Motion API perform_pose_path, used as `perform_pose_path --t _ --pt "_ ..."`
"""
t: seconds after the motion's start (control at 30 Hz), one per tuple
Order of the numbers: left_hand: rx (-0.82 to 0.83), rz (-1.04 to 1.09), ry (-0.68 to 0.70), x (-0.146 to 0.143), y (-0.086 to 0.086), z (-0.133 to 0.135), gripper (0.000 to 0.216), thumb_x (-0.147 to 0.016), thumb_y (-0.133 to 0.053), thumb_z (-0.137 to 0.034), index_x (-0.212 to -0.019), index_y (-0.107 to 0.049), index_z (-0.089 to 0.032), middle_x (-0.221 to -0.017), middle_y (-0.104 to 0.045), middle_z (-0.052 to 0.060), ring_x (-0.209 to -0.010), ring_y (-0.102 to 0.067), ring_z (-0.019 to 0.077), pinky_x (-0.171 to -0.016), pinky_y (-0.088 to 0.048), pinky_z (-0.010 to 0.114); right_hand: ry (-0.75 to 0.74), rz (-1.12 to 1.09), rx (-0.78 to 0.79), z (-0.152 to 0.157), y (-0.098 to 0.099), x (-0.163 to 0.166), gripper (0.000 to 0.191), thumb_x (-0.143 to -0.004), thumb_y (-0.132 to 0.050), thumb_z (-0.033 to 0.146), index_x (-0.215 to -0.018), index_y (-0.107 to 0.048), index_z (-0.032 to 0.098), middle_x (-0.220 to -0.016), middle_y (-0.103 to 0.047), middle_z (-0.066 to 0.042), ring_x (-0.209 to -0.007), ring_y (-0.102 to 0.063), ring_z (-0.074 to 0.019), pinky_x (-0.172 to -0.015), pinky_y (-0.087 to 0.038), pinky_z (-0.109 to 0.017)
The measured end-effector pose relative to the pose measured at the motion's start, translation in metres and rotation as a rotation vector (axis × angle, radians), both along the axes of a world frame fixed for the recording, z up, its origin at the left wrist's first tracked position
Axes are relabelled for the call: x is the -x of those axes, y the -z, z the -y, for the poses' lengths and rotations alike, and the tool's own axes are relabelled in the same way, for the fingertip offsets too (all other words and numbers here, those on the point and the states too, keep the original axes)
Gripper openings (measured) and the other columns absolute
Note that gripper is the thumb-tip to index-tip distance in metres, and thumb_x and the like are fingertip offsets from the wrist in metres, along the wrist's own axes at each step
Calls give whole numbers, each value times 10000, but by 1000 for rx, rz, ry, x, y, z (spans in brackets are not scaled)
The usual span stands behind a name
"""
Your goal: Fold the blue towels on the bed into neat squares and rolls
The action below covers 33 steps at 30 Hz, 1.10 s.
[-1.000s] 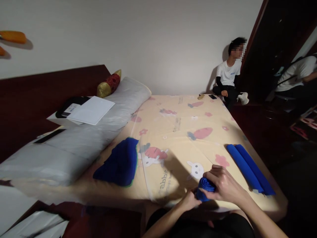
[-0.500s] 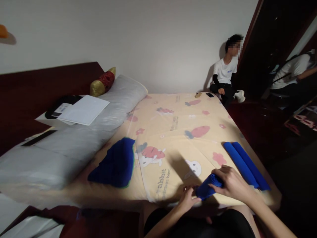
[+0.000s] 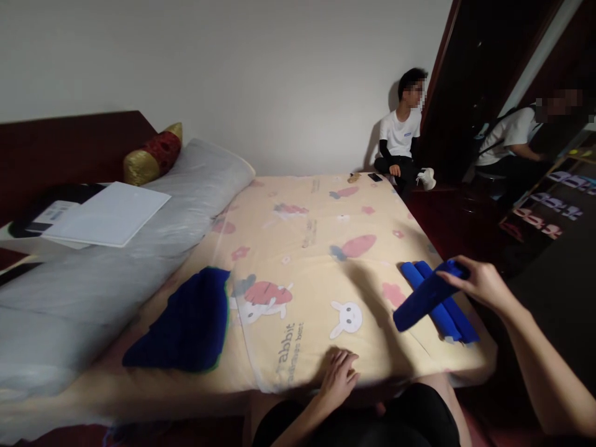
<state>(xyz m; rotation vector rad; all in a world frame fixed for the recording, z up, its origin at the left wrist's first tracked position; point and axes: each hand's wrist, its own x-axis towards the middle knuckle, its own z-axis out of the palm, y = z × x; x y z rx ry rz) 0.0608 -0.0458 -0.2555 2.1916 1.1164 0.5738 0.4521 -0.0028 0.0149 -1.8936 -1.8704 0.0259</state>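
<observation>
My right hand (image 3: 479, 284) grips one end of a rolled blue cloth (image 3: 421, 299) and holds it in the air above two more blue rolls (image 3: 444, 313) that lie side by side near the right edge of the bed (image 3: 316, 248). My left hand (image 3: 338, 375) rests with its fingers spread flat on the sheet at the near edge. A loose pile of blue cloths (image 3: 186, 323) lies on the bed to the left.
A long grey bolster (image 3: 116, 267) runs along the left with a white board (image 3: 109, 212) and a red-gold cushion (image 3: 151, 155) on it. One person (image 3: 400, 139) sits at the far corner, another (image 3: 512, 133) beside the dark door. A phone (image 3: 375, 177) lies at the far edge.
My right hand lifted the blue roll off the near edge and carried it right, over the two laid rolls. My left hand let go and settled flat on the sheet.
</observation>
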Motion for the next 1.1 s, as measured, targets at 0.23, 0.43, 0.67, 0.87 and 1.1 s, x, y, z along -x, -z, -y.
perform_pose_path --t 0.23,0.43,0.67,0.87,1.1 --pt "-53 -6 -54 6 -4 -2 404 -749 -488 -73 -1086 -612 -258 -1038 -669 60 -1019 -600 244 -944 -458 454 235 195 -225 -11 26 -55 606 -847 -444 710 -1109 -618 191 -803 -678 -99 -658 -602 -221 -587 -403 -309" --pt "-66 -22 -49 7 -2 1 455 -718 -462 -35 -1085 -607 -261 -989 -663 53 -946 -607 223 -881 -497 404 427 110 90 55 207 -74 412 -833 -453 500 -1086 -568 196 -812 -679 -101 -665 -645 -270 -622 -456 -360" --pt "-106 -49 -64 9 -1 -4 433 -717 -459 -32 -1058 -612 -251 -981 -669 53 -962 -611 231 -892 -487 415 495 123 235 83 266 -81 558 -802 -389 534 -1202 -479 155 -1077 -636 -181 -1029 -603 -370 -827 -447 -500" --pt "-81 -29 -76 9 0 -2 438 -732 -448 -40 -1079 -611 -251 -994 -670 62 -960 -622 228 -874 -502 400 566 18 363 60 276 -61 930 -734 -434 697 -1488 -172 221 -1413 -425 -208 -1161 -519 -457 -883 -408 -587" --pt "-93 -4 -96 18 -1 2 437 -752 -438 -44 -1102 -609 -241 -994 -670 70 -962 -622 226 -868 -503 400 668 26 447 59 285 -48 867 -747 -480 562 -1484 -200 200 -1212 -547 -216 -1078 -585 -433 -828 -450 -540"
